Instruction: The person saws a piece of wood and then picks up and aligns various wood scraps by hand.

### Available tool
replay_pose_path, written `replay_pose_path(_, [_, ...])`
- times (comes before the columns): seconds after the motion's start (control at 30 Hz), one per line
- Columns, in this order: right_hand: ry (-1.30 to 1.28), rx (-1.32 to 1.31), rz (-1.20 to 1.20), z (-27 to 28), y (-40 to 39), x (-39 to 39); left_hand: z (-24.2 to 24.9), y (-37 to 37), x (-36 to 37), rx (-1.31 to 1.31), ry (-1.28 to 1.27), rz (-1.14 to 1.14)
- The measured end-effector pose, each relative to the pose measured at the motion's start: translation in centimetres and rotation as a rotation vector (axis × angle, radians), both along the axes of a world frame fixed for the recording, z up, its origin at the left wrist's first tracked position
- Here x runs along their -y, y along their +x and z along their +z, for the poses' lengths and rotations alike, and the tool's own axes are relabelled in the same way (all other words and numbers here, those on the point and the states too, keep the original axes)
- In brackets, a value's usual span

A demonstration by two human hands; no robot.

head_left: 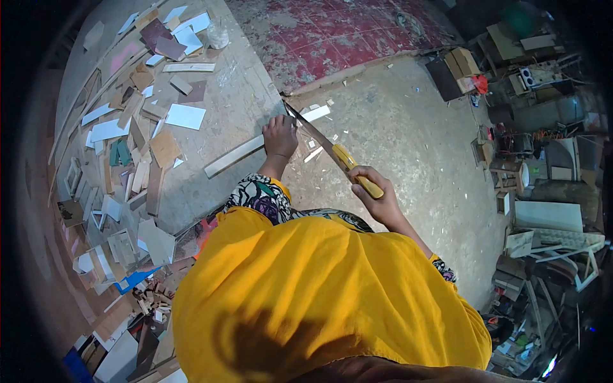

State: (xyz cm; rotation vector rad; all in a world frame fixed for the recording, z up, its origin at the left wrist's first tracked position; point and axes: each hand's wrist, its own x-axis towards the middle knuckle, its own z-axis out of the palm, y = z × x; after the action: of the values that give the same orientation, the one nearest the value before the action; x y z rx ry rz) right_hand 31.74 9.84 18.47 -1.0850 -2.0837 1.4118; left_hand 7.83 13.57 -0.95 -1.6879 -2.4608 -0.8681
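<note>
A pale wooden strip (pixel 235 157) lies across the edge of the work table (pixel 239 76), its far end sticking out over the floor. My left hand (pixel 280 139) is closed over the strip near the table edge, pressing on it. In my right hand (pixel 377 195) is the yellow handle of a hand saw (pixel 345 158), with the fingers wrapped round it. The saw's dark blade runs up and to the left, crossing the strip just right of my left hand. Whether the teeth touch the wood cannot be made out.
Wood offcuts, white pieces (pixel 186 117) and a clear jar (pixel 218 37) cover the table's left part. Small scraps lie on the floor (pixel 408 147) beyond the edge. Boxes (pixel 461 64), boards (pixel 548 216) and frames are piled along the right.
</note>
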Motion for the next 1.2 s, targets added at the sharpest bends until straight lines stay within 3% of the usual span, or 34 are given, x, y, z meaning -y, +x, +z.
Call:
replay_pose_path(0.1, [0.010,-0.008,0.035,0.7,0.0,-0.8,0.4,0.1,0.1,0.020,-0.028,-0.005])
replay_pose_path(0.27, [-0.232,-0.004,-0.066,1.9,-0.9,-1.2,0.3,0.0,0.1,-0.002,-0.047,-0.007])
replay_pose_path(0.47, [-0.341,0.021,-0.110,3.0,-2.6,-2.6,0.2,0.0,0.1,0.035,-0.108,-0.013])
replay_pose_path(0.5, [-0.341,0.019,-0.110,1.7,-3.3,-3.4,0.2,-0.2,-0.2,0.033,-0.108,-0.013])
replay_pose_path(0.57, [0.076,-0.017,0.025,-2.6,-5.1,-4.6,0.2,0.0,0.0,0.051,-0.064,-0.027])
replay_pose_path(0.67, [-0.005,-0.033,0.012,-3.7,-6.5,-4.9,-0.2,-0.6,-0.5,0.019,-0.052,0.016])
replay_pose_path(0.7, [-0.003,-0.030,0.010,-3.4,-6.2,-5.1,-0.2,-0.7,-0.8,0.003,-0.010,0.039])
replay_pose_path(0.77, [-0.432,-0.053,-0.120,-2.1,-5.3,-5.4,-0.3,-0.7,-0.8,-0.005,-0.019,0.037])
replay_pose_path(0.93, [-0.209,-0.027,-0.079,1.4,-1.2,-2.5,-0.1,-0.7,-0.8,-0.020,-0.051,0.053])
replay_pose_path(1.0, [-0.355,-0.004,-0.119,3.2,-0.4,-2.0,-0.1,-0.8,-0.7,0.002,-0.051,0.042])
replay_pose_path(1.13, [-0.301,0.050,-0.057,5.5,-1.7,-3.0,-0.5,-0.8,-0.7,-0.008,-0.024,0.040])
replay_pose_path(1.2, [-0.443,0.147,-0.076,6.9,-2.7,-4.1,-0.9,-0.9,-0.7,0.000,-0.044,0.037])
